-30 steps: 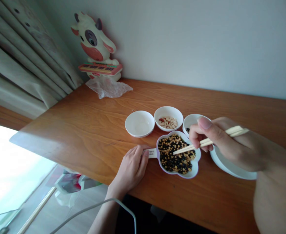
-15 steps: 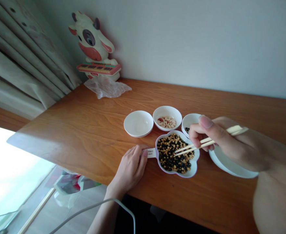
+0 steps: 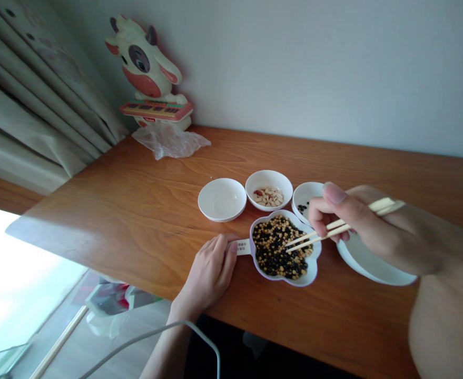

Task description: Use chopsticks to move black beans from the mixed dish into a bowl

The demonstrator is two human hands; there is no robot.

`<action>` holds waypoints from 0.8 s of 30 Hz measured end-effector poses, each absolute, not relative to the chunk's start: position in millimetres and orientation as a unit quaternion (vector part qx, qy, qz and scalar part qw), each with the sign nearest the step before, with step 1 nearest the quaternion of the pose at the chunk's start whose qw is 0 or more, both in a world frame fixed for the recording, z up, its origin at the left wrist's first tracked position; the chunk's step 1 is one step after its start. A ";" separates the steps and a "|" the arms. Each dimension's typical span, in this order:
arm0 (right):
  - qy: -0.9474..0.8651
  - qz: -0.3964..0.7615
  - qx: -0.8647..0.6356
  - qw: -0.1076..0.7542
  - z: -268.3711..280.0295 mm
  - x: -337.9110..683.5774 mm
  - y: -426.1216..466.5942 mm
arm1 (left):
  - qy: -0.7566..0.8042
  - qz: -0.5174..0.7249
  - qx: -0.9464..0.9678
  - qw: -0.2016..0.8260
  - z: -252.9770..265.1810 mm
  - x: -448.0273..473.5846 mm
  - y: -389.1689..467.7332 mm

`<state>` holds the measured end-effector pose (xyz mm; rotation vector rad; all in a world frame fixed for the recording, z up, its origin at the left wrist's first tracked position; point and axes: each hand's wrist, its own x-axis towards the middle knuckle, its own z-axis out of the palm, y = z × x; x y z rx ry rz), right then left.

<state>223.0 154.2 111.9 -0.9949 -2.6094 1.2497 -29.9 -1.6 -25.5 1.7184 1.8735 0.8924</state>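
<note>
Right hand (image 3: 357,221) holds chopsticks (image 3: 334,229), tips now slightly lifted over mixed beans (image 3: 281,246); left hand (image 3: 211,268) fingers still pinch dish handle (image 3: 244,246).

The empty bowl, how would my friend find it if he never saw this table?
Start at the wooden table and find the row of three small white bowls near its middle. The empty bowl is the one farthest left, on the cow toy side. Its neighbour holds peanuts; this one holds nothing.

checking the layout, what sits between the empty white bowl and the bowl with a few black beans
In the head view, the bowl of peanuts sits between the empty white bowl and the black-bean bowl.
</note>
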 end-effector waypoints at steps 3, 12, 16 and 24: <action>-0.853 0.408 -0.322 0.048 110.8 220.4 154.4 | 0.679 0.320 0.621 0.224 -25.0 -30.1 -2.0; -0.854 0.404 -0.321 0.071 112.7 220.2 155.4 | 0.679 0.316 0.623 0.226 -24.1 -29.5 -1.2; -0.853 0.402 -0.323 0.079 118.5 217.8 151.2 | 0.680 0.321 0.622 0.220 -24.0 -29.3 -1.6; -0.863 0.353 -0.320 0.167 132.6 240.1 160.5 | 0.677 0.325 0.621 0.225 -26.1 -30.7 -2.7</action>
